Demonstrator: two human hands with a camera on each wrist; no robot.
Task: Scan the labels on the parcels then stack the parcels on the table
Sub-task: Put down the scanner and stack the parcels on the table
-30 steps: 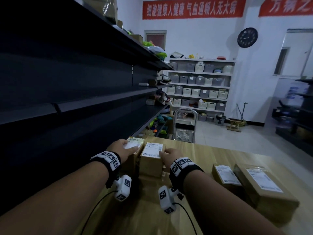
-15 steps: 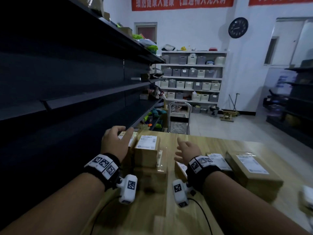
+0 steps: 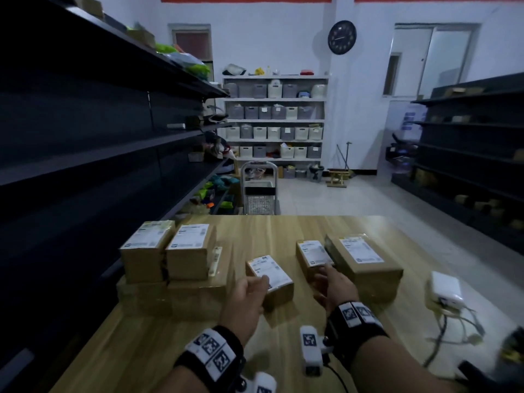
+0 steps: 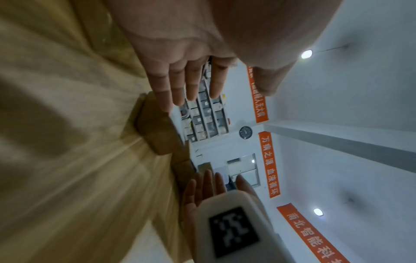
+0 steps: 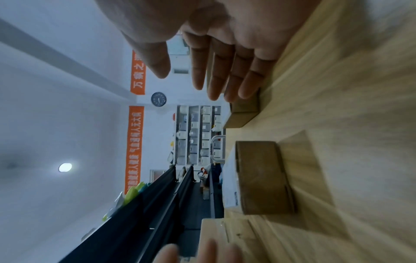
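Note:
On the wooden table [image 3: 283,231], several brown parcels with white labels form a stack [image 3: 173,259] at the left. A small loose parcel [image 3: 273,279] lies in the middle. My left hand [image 3: 255,285] reaches its near left end, fingers straight, thumb at the label; its fingers [image 4: 191,85] are spread beside the parcel [image 4: 157,131]. My right hand [image 3: 326,276] is open at the near end of another small parcel [image 3: 313,255], which lies against a larger parcel [image 3: 363,259]. The straight fingers [image 5: 227,76] hover by this small parcel [image 5: 244,110]. Neither hand holds anything.
A white device [image 3: 445,290] with tangled cables lies at the table's right edge. Dark shelving [image 3: 85,137] runs close along the left side of the table. A trolley [image 3: 259,191] stands beyond the far edge.
Both hands have left the stacked parcels at the left and moved right. The left hand is now at the middle parcel, the right at the small parcel beside the large one.

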